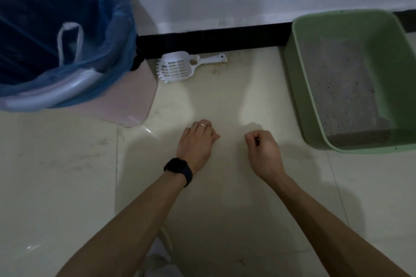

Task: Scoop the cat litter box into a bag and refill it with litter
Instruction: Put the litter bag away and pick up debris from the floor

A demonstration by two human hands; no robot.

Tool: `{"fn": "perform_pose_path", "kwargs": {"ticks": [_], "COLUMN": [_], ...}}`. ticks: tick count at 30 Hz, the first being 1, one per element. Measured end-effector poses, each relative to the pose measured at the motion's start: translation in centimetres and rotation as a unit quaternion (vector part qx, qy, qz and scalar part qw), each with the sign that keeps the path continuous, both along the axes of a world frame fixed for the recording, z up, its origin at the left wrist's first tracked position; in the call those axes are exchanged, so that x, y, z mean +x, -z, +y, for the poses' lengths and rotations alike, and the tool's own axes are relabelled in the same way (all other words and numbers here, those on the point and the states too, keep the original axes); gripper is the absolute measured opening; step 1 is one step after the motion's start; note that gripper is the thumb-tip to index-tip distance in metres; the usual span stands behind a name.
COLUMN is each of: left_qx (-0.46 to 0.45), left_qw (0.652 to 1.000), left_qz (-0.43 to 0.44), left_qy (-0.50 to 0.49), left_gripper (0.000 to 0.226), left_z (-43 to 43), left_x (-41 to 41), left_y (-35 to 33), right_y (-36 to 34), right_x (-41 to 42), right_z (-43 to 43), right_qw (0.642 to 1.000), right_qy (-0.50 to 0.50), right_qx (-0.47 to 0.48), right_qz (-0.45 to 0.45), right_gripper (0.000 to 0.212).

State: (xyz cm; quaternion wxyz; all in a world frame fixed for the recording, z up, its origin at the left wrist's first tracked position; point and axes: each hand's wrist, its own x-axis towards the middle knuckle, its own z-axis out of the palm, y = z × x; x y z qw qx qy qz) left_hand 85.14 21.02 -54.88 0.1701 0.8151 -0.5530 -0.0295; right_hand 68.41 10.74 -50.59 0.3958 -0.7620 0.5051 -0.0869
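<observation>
I take the scoop as my mark. It is white and slotted and lies flat on the floor, close against the black skirting. Its toothed edge points toward the bin and its handle toward the box.

Left of the scoop stands a pink bin lined with a blue bag. The bag is folded over the rim and its mouth gapes wide, with a white loop showing inside. The bin's base comes just beside the scoop's teeth; I cannot tell whether they touch.

Right of the scoop, well apart from it, the green box sits uncovered by the same skirting. Grey litter covers its bottom, with a darker patch at the end nearer me.

Both hands are on my side of the scoop, well apart from it, over the floor between bin and box. The left hand, almost straight below the scoop in my view, shows its back. It has a ring on one finger and a black watch on the wrist. Its fingers are curled under and together, the thumb tip pokes toward the other hand, and I see nothing in its grasp. The right hand, below and right of the scoop and nearer the box, is balled into a loose fist with the fingers folded in on nothing I can make out. The two hands are apart from each other.
</observation>
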Motion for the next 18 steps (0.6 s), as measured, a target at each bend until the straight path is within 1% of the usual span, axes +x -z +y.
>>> {"fn": "perform_pose_path", "kwargs": {"ticks": [2, 4, 8, 10, 12, 14, 16, 18], "left_qx": [-0.042, -0.099, -0.22, -0.245, -0.226, -0.187, -0.138, -0.083], "left_qw": [0.998, 0.993, 0.975, 0.97, 0.973, 0.977, 0.98, 0.982], "left_qz": [0.05, 0.059, 0.028, -0.009, -0.039, -0.05, -0.045, -0.05], "left_qy": [-0.014, -0.011, 0.004, -0.005, -0.04, -0.087, -0.135, -0.16], "left_gripper": [0.025, 0.026, 0.022, 0.02, 0.019, 0.02, 0.024, 0.032], "left_z": [-0.2, -0.3, 0.3, 1.2, 2.2, 3.3, 4.5, 5.7], "left_x": [1.1, 2.8, 7.5, 10.4, 14.2, 18.5, 22.3, 24.6], "left_y": [-4.7, -10.6, -22.5, -27.2, -30.2, -31.1, -30.6, -29.6], "right_y": [-2.4, -5.6, -13.3, -17.1, -20.4, -23.0, -24.6, -25.2], "right_x": [2.2, 5.0, 11.7, 15.2, 18.7, 21.8, 24.6, 26.9], "right_z": [-1.2, -2.2, -3.1, -2.6, -1.7, -0.7, 0.3, 1.0], "right_qw": [0.999, 0.996, 0.978, 0.963, 0.946, 0.932, 0.923, 0.911], "right_qy": [0.001, -0.007, -0.048, -0.084, -0.128, -0.188, -0.256, -0.317], "right_qx": [-0.029, -0.051, -0.069, -0.088, -0.119, -0.142, -0.155, -0.184], "right_qz": [-0.036, -0.077, -0.191, -0.239, -0.272, -0.276, -0.241, -0.186], "right_gripper": [0.022, 0.018, 0.015, 0.014, 0.014, 0.016, 0.02, 0.023]}}
